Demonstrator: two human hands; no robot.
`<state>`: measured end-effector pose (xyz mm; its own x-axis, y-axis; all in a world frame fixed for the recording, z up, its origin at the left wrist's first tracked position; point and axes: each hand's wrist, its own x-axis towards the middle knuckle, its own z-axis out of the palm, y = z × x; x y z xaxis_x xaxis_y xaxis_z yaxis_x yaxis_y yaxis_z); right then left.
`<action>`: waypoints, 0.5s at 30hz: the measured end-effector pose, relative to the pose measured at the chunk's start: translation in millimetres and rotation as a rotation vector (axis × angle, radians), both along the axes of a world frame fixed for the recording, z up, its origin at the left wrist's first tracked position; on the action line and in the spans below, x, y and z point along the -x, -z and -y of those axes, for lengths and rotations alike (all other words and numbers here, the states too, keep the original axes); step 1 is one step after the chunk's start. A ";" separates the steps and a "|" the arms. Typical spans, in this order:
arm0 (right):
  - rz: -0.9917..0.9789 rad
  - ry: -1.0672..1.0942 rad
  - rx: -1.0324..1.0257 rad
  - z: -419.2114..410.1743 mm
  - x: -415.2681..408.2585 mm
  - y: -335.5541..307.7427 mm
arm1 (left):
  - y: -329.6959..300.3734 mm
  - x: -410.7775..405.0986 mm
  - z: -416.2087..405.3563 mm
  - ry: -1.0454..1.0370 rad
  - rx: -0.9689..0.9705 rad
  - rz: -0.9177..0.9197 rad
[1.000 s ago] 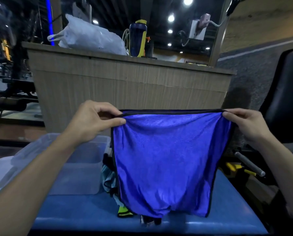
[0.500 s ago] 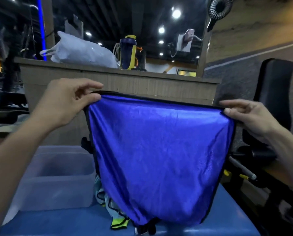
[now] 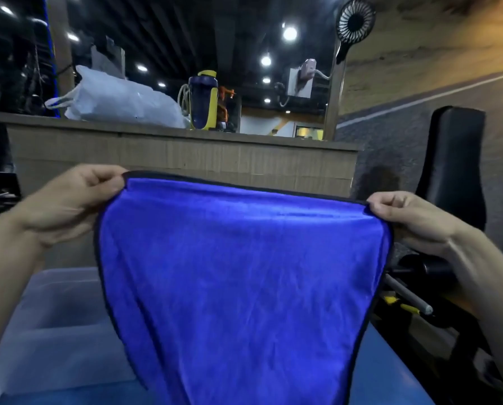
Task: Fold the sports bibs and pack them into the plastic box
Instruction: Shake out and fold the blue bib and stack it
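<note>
your left hand (image 3: 66,206) and right hand (image 3: 414,220) each pinch a top corner of the blue bib (image 3: 244,282) — it hangs stretched between them, beside the plastic box (image 3: 48,317).

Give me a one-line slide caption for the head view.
Left hand and right hand pinch the top corners of a blue bib, held up beside the plastic box.

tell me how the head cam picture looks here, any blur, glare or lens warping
Head view: dim room, round ceiling lights blown out; left hand and right hand soft with blur, as is the shiny blue bib with black trim they pinch; wide-angle warp bows the wooden counter.
</note>
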<state>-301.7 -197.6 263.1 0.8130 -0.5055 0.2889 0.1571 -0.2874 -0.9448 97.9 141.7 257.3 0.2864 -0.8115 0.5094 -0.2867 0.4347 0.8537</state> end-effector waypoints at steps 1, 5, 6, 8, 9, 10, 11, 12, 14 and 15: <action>0.011 -0.037 -0.035 0.2 -0.2 0.6 | 3.6 -5.2 2.6 0.005 -0.020 -0.028; -0.102 -0.004 -0.123 6.8 -16.5 8.8 | 15.3 -16.1 34.5 -0.322 -0.323 0.023; -0.154 0.067 -0.143 6.9 -25.5 12.3 | 17.1 -13.7 44.8 -0.434 -0.400 0.098; -0.186 0.230 -0.175 -3.2 -47.3 17.3 | 20.7 1.5 63.9 -0.562 -0.448 0.191; -0.175 0.293 -0.178 -11.8 -58.9 19.8 | 21.4 17.9 71.9 -0.554 -0.425 0.193; -0.163 0.327 -0.162 -22.3 -71.4 22.2 | 21.4 39.2 79.0 -0.518 -0.403 0.200; -0.169 0.332 -0.119 -35.5 -84.0 24.7 | 21.1 63.3 85.5 -0.447 -0.388 0.203; -0.177 0.315 -0.072 -51.0 -96.9 26.9 | 21.9 86.4 92.9 -0.375 -0.380 0.194; -0.188 0.265 -0.023 -80.5 -121.2 33.4 | 30.1 121.8 110.5 -0.292 -0.356 0.143; -0.177 0.255 -0.019 -90.1 -130.5 37.7 | 34.7 132.7 118.1 -0.290 -0.336 0.110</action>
